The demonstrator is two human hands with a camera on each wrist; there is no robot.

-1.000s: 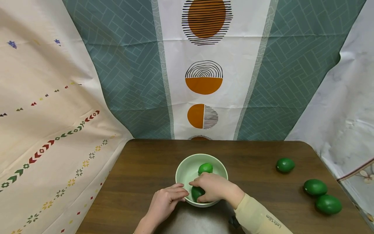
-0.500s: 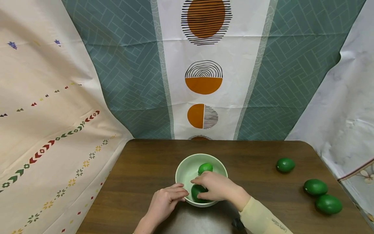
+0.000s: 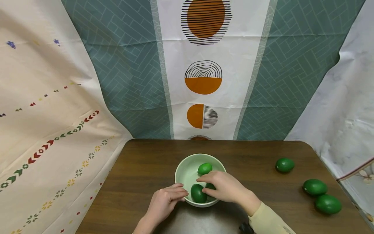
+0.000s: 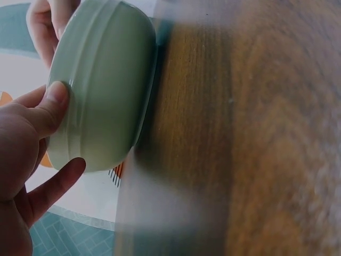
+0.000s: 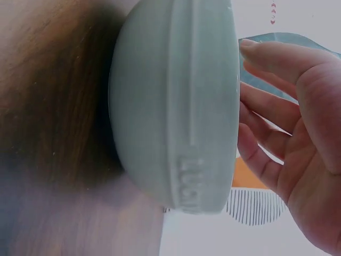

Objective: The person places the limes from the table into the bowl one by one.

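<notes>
Pale green bowl (image 3: pixel 183 178) set on surface (image 3: pixel 143 169) — rim pinched by left hand (image 3: pixel 165 201); right hand (image 3: pixel 225 187) loosely spread over dark green fruits (image 3: pixel 198 194) inside — brighter fruit (image 3: pixel 205 168) near.

Right hand (image 3: pixel 225 188) shifted rightward, 1 more green fruit (image 3: pixel 210 186) showing

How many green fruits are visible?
6: a light one, a dark one and a partly covered one in the bowl; three on the table at right. The right hand may hide more.

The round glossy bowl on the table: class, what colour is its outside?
The round glossy bowl is pale green outside, showing best in the left wrist view.
</notes>
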